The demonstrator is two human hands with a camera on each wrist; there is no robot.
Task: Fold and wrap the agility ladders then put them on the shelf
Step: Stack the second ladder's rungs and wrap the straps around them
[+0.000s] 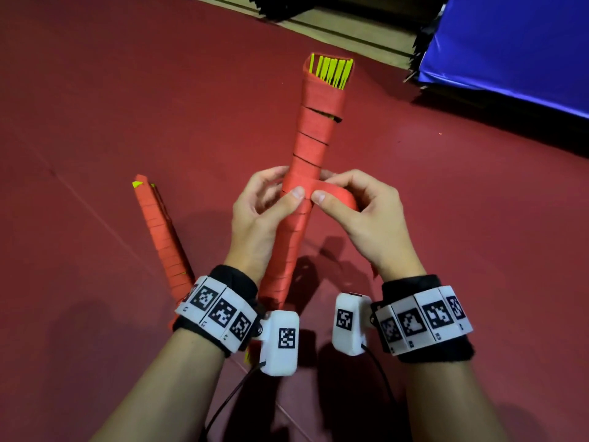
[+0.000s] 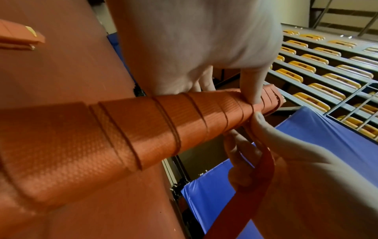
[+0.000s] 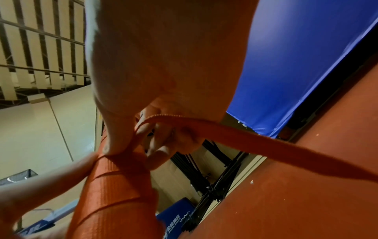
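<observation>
A folded agility ladder bundle [image 1: 314, 135], yellow rungs wound in red strap, is held tilted above the floor, its yellow ends showing at the far tip. My left hand [image 1: 271, 199] grips the bundle's middle [image 2: 126, 129], thumb pressed on the wrap. My right hand [image 1: 347, 199] pinches the loose red strap [image 1: 341, 193] where it leaves the bundle; the strap's tail [image 3: 266, 145] trails past the wrist. A second wrapped ladder [image 1: 159, 234] lies on the floor to the left.
The floor is dark red mat [image 1: 127, 90]. A blue crash mat [image 1: 510, 43] stands at the far right. Folded black frames [image 1: 287, 4] and a wooden strip run along the far edge. Tiered seating [image 2: 327, 64] shows behind in the left wrist view.
</observation>
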